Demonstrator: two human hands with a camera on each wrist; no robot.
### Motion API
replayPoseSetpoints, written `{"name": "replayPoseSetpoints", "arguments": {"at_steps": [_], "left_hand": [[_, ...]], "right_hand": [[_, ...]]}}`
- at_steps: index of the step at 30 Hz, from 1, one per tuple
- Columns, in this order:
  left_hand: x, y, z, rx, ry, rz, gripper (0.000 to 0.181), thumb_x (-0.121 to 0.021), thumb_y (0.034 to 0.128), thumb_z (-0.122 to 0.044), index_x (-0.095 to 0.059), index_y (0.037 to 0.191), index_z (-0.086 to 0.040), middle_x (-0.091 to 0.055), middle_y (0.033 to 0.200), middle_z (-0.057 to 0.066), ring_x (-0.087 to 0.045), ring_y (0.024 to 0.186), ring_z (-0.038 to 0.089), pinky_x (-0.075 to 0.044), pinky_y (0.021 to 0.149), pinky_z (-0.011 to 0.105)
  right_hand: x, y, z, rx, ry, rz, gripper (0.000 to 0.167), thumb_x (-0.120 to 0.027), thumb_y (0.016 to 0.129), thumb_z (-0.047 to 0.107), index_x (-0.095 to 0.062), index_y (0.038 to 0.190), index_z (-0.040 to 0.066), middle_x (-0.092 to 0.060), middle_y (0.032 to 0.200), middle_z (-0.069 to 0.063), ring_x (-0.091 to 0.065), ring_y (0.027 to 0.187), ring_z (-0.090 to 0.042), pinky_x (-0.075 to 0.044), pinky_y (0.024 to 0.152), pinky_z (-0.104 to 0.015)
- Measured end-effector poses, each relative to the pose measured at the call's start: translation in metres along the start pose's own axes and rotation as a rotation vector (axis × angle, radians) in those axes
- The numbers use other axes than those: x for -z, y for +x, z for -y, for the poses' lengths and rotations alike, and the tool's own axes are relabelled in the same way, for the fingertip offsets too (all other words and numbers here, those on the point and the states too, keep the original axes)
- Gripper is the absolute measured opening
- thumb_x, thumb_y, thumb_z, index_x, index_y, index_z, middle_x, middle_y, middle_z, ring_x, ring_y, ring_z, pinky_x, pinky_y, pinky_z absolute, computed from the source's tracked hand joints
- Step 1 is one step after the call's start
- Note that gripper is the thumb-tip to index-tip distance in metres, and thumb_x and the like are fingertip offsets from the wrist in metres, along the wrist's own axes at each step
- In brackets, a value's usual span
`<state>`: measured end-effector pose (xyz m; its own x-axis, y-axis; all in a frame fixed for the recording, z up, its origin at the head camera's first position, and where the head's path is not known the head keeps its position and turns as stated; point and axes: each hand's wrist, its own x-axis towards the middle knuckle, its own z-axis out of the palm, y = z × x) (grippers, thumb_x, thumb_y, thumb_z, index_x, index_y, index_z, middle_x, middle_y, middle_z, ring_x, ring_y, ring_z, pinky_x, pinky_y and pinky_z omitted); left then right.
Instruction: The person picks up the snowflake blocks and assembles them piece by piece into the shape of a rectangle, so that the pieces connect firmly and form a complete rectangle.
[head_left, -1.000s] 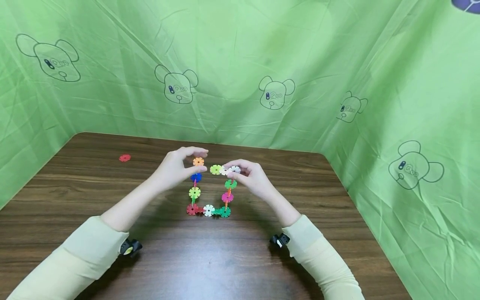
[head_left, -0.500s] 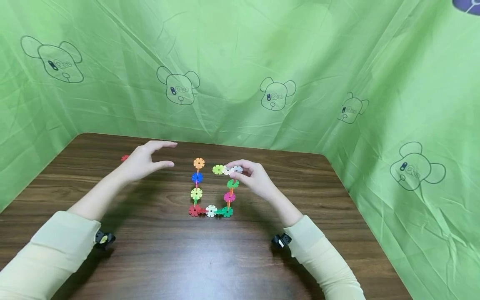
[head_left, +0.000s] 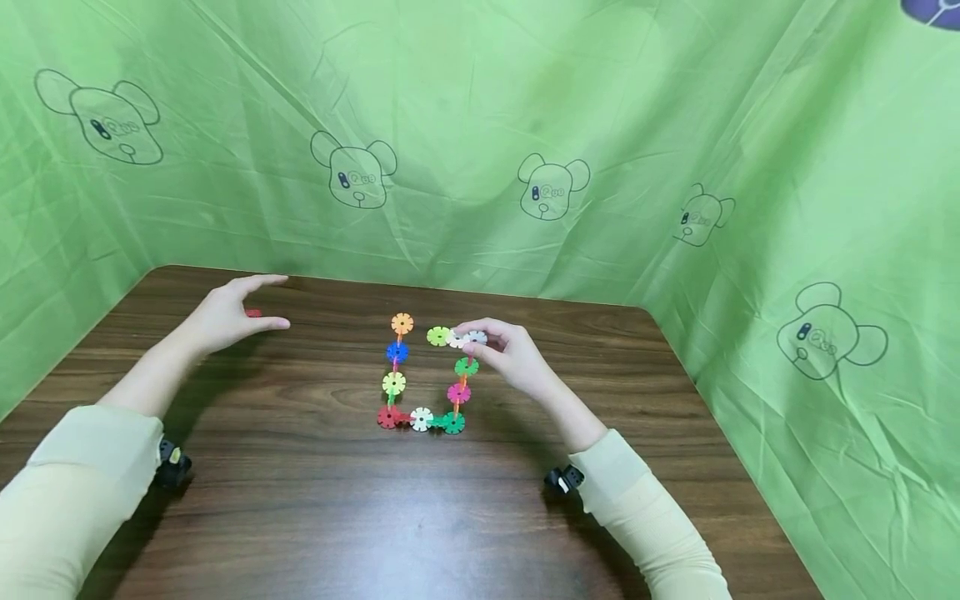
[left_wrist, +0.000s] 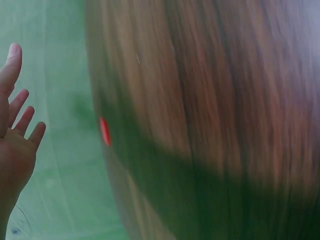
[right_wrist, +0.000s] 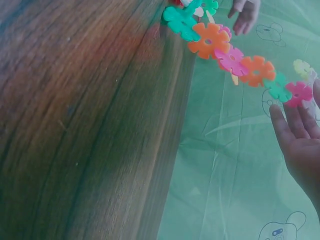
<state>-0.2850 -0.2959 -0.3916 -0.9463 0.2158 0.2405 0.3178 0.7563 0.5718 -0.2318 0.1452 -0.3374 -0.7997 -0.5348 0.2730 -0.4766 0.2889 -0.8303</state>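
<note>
Several notched plastic discs, linked edge to edge, form an upright, nearly square outline. Its bottom row has a white disc (head_left: pixel 422 419) in the middle, its left column ends in an orange disc (head_left: pixel 402 323), and a gap parts that column from the yellow-green disc (head_left: pixel 438 336) in the top row. My right hand (head_left: pixel 513 358) pinches a white disc (head_left: pixel 455 339) at the top right. Off to the left, my left hand (head_left: pixel 221 317) holds nothing, thumb and fingers spread. Beyond it lies a loose red disc (head_left: pixel 253 313), partly hidden; the left wrist view shows this red disc (left_wrist: pixel 105 131) on the tabletop.
The wooden table (head_left: pixel 337 517) carries the disc outline near its middle. Green cloth (head_left: pixel 465 125) with bear-head drawings hangs behind and at both sides. A small black device (head_left: pixel 174 463) sits at the left cuff, and another black device (head_left: pixel 562 481) at the right.
My left hand has left the orange disc at the top of the left column and moved left toward the loose red disc. My right hand keeps its pinch and has barely shifted.
</note>
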Motion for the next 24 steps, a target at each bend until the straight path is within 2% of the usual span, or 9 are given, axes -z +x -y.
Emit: {"name": "replayPoseSetpoints", "arguments": {"at_steps": [1,3,7,8,12,18,24], "left_hand": [[0.002,0.0,0.006,0.011,0.007,0.008,0.077,-0.079,0.075,-0.037,-0.044,0.14,-0.018,-0.042,0.142,0.019,-0.054,0.105,0.037,-0.037,0.091,0.054],[0.006,-0.001,0.018,0.039,0.011,0.035,0.08,-0.079,0.0753,-0.038,-0.042,0.142,-0.016,-0.039,0.144,0.022,-0.044,0.122,0.043,-0.032,0.095,0.06],[0.008,-0.005,0.041,0.109,0.037,0.087,0.084,-0.076,0.0779,-0.041,-0.034,0.146,-0.013,-0.033,0.146,0.027,-0.038,0.124,0.051,-0.03,0.095,0.065],[0.007,-0.006,0.047,0.125,0.039,0.101,0.086,-0.075,0.0783,-0.042,-0.032,0.146,-0.012,-0.032,0.146,0.028,-0.028,0.129,0.052,-0.028,0.096,0.066],[0.004,-0.011,0.063,0.167,0.071,0.148,0.09,-0.073,0.079,-0.046,-0.028,0.147,-0.006,-0.031,0.143,0.034,-0.028,0.127,0.054,-0.027,0.096,0.067],[0.001,-0.012,0.072,0.194,0.079,0.211,0.095,-0.071,0.0796,-0.049,-0.024,0.146,0.0,-0.028,0.142,0.036,-0.024,0.127,0.056,-0.024,0.098,0.067],[-0.001,-0.009,0.074,0.184,0.037,0.197,0.084,-0.074,0.0804,-0.04,-0.034,0.14,0.004,-0.035,0.139,0.035,-0.028,0.127,0.054,-0.025,0.099,0.065]], "right_hand": [[0.0,0.0,-0.001,-0.001,-0.003,0.0,0.023,-0.061,0.092,0.01,-0.065,0.115,0.005,-0.065,0.086,-0.009,-0.051,0.07,-0.033,-0.041,0.055,-0.022],[0.001,0.001,-0.002,-0.007,-0.003,0.0,0.023,-0.061,0.092,0.011,-0.065,0.115,0.006,-0.065,0.088,-0.009,-0.051,0.071,-0.032,-0.041,0.056,-0.022],[0.001,0.001,-0.003,-0.014,0.009,0.006,0.023,-0.061,0.092,0.012,-0.065,0.115,0.007,-0.066,0.09,-0.008,-0.052,0.073,-0.036,-0.041,0.056,-0.022],[0.001,0.001,-0.003,-0.014,0.012,0.007,0.023,-0.061,0.092,0.012,-0.065,0.115,0.007,-0.066,0.09,-0.007,-0.052,0.073,-0.036,-0.041,0.056,-0.022],[0.0,0.001,-0.003,-0.01,0.019,0.013,0.024,-0.061,0.092,0.011,-0.064,0.116,0.006,-0.065,0.089,-0.004,-0.051,0.073,-0.039,-0.04,0.055,-0.021],[0.0,0.001,-0.003,-0.003,0.011,0.015,0.025,-0.06,0.093,0.009,-0.063,0.117,0.005,-0.065,0.091,-0.006,-0.053,0.074,-0.038,-0.043,0.056,-0.027],[0.0,0.002,-0.003,-0.005,0.001,0.012,0.025,-0.059,0.094,0.009,-0.063,0.117,0.005,-0.065,0.092,-0.007,-0.054,0.076,-0.034,-0.043,0.057,-0.025]]}}
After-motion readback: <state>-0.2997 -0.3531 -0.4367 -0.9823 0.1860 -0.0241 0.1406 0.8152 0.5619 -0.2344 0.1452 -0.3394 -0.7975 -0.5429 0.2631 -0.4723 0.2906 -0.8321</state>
